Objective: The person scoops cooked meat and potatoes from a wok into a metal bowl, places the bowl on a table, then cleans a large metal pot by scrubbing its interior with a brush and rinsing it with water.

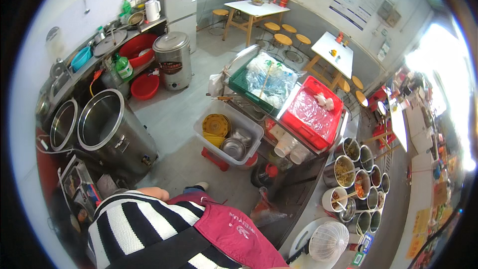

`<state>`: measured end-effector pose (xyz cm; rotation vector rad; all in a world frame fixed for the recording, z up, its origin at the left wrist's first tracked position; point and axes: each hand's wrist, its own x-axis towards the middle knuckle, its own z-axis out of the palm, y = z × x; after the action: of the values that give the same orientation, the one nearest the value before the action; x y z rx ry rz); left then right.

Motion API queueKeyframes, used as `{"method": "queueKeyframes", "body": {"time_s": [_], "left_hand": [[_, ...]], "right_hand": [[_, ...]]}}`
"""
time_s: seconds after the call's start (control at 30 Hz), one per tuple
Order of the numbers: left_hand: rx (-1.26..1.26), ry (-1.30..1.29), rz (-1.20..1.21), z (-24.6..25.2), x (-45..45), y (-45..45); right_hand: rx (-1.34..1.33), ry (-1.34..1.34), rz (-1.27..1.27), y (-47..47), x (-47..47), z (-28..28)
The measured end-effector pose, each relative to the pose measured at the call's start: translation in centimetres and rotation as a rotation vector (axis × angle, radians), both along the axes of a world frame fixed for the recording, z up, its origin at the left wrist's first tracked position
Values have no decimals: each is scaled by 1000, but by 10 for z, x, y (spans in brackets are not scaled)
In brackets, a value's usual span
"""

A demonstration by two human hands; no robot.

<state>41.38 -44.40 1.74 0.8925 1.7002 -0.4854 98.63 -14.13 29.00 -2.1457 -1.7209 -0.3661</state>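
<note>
My left hand [154, 193] shows only in part beyond the black-and-white striped sleeve [149, 220]; its fingers are mostly hidden, and no held object is visible. My right hand cannot be made out. A dark red apron [235, 228] covers my front. Ahead stands a translucent plastic tub [257, 142] with yellow plates [216, 125] and metal bowls [233, 148]. Beyond it, a cart carries a green crate [241, 84] of plastic-covered white items and a red crate [285, 119] lined with clear film. A white mesh strainer or basket [328, 241] rests on the counter at lower right.
Large steel pots [123, 145] stand at left, near a steel barrel [172, 63] and red basins [145, 86]. Food containers [343, 172] crowd the right counter. A black container with a red cap [263, 173] stands on the floor. Tables [257, 8] and stools [282, 39] are farther back.
</note>
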Motion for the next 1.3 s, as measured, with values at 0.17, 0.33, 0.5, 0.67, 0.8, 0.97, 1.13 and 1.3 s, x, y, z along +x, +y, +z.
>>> {"method": "queueKeyframes", "body": {"time_s": [0.17,0.33,0.5,0.67,0.8,0.97,1.13,1.3], "left_hand": [[106,-42,96,11,-15,18],[570,-2,323,-2,-92,67],[717,-110,612,32,-190,65],[658,-129,742,99,-287,16],[802,-200,956,126,-349,8],[1012,-574,1307,161,-413,45],[1131,-725,1310,192,-502,105],[1420,-620,1541,206,-622,188]], "right_hand": [[52,-44,122,12,-59,30],[14,-57,372,19,-194,47],[-282,239,984,36,-429,29],[-968,580,1217,33,-623,49],[-1162,729,1323,25,-729,64],[-1240,821,1136,28,-848,51],[-1329,732,1180,63,-969,50],[-1656,1199,1296,124,-1102,59]]}}
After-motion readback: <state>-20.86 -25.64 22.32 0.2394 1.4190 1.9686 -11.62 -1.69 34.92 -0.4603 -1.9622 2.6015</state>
